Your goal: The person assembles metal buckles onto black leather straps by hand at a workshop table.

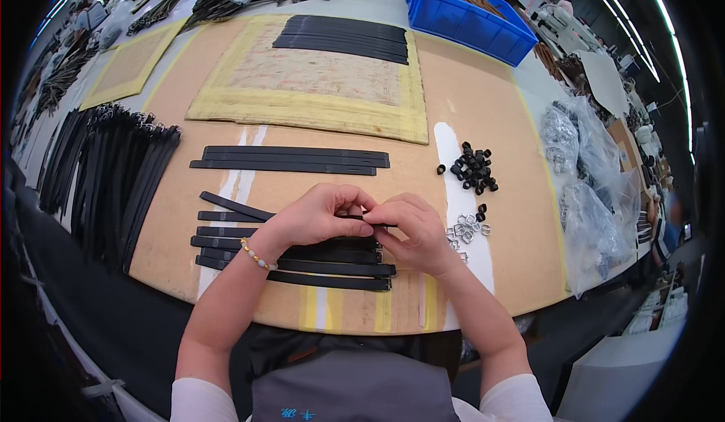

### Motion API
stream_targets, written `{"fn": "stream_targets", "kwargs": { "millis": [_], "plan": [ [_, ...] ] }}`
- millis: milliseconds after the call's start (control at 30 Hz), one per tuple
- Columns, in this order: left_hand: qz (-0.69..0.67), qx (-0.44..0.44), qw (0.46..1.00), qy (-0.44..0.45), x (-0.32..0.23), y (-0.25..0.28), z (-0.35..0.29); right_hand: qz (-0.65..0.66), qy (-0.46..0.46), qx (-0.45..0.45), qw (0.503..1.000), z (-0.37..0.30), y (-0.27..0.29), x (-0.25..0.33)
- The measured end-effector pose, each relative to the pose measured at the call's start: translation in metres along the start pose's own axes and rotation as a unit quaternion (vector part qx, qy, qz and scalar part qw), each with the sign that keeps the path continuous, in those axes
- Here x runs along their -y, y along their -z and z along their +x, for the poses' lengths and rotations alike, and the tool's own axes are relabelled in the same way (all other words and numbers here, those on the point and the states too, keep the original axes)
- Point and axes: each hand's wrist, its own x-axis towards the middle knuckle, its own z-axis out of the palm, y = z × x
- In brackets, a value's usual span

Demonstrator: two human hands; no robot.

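Loose black straps (332,277) lie nearest. Above them, the left hand (313,214) and right hand (411,233) pinch a slim black strip (352,217), likely a strap end being worked, though fingers hide the detail; the next move calls for steady fingertips. Just right sit silver buckles (466,229); farther off, small black loops (474,167).

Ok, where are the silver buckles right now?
In the head view, the silver buckles lie just right of the right hand, below the pile of black loops.
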Motion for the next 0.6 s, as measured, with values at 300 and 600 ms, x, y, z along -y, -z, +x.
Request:
{"fn": "stream_targets", "kwargs": {
  "millis": [300,600],
  "plan": [
    [0.248,-0.140,0.955,-0.081,-0.018,-0.002,-0.002,-0.009,-0.409,-0.052,0.911,-0.003,0.083,-0.007],
    [0.305,-0.171,0.933,-0.089,-0.017,0.002,-0.003,0.020,-0.463,0.171,0.869,-0.003,0.062,0.000]
  ]
}}
